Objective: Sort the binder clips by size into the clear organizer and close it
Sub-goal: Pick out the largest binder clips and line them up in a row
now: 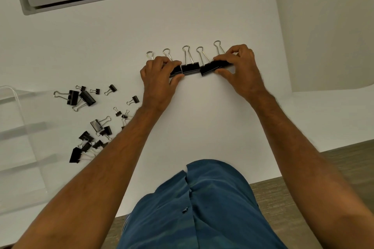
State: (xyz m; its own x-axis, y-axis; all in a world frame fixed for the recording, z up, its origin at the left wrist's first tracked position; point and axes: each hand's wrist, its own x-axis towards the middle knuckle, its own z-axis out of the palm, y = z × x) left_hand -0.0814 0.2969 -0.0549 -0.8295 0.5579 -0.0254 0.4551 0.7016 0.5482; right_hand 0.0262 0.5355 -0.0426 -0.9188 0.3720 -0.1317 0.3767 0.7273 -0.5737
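My left hand [159, 75] pinches left end of big-clip row [190, 69]; right hand [238, 66] pinches right end. Row runs left-right across table [202, 117], wire handles pointing away from me. Organizer [22, 127] sits far left, open, nothing seen inside; left hand nearer. Loose clips [91, 119] lie between row and organizer. Judgement: carry row leftward over that pile.

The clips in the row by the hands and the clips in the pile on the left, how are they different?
The row of clips stands in a neat line with wire handles pointing away; the scattered pile lies every which way. The row's clips all look large; the pile mixes large and tiny ones. The left hand and right hand grip the row's ends; nothing touches the pile. Both are black with silver handles, on the white table.
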